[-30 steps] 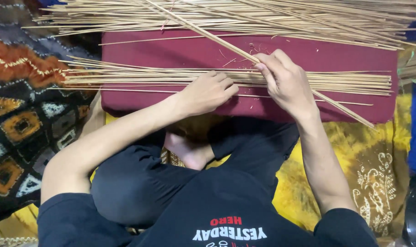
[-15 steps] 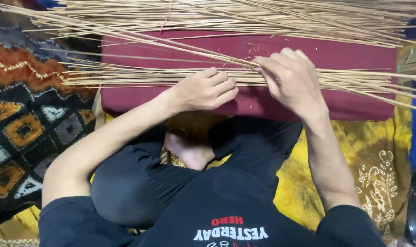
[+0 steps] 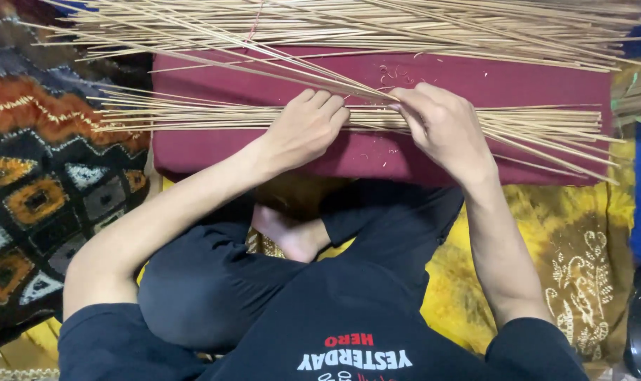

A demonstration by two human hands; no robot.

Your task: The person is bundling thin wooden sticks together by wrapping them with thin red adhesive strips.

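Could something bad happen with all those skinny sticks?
Maybe. The right hand pinches a few sticks pulled slantwise from the row on the red cushion; thin ones might snap or leave a splinter. The left hand presses on the row, so loose ends could roll off the cushion's edge.

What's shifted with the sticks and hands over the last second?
The right hand swung its long sticks from slanting down-right to fanning up-left. The left hand stayed on the flat bundle; the maroon cushion did not move.
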